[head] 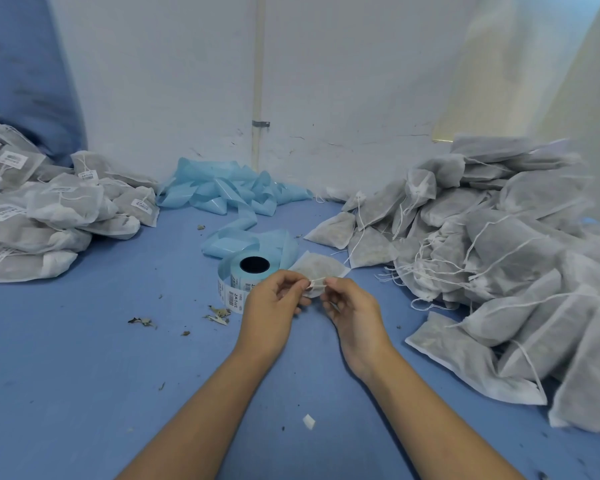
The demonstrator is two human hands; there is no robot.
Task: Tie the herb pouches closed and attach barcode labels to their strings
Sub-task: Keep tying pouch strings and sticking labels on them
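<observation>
A small white herb pouch (317, 268) lies on the blue table just beyond my hands. My left hand (274, 303) and my right hand (347, 303) each pinch the pouch's white string (316, 280), which runs taut between the fingertips. A roll of barcode labels (245, 275) stands directly left of the pouch, its printed labels facing me. A heap of pouches with loose strings (499, 258) fills the right side. A heap of pouches carrying labels (42, 209) lies at the left.
Spent blue label backing (229, 195) trails from the roll to a tangle against the white wall. Dried herb crumbs (219, 315) and a white paper scrap (309, 421) lie on the blue table (84, 358).
</observation>
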